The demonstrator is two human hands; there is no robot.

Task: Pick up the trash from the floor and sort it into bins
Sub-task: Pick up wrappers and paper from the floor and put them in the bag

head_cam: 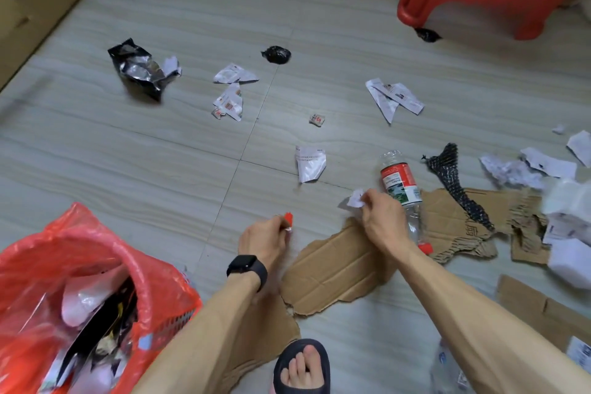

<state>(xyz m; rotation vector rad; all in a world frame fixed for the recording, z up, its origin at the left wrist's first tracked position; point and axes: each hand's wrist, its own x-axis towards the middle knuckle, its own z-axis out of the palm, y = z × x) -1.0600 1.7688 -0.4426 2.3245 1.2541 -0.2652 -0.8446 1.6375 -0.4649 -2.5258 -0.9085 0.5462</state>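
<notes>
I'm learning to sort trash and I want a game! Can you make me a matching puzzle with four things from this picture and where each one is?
Things:
1. small red scrap
2. small white scrap
3. plastic bottle
4. black and silver foil bag

Places:
A. pinched in the right hand
B. lying partly on the torn cardboard
C. on the floor, far left
D. pinched in the left hand

Pairs: 1-D, 2-A, 3-B, 4-C.
</notes>
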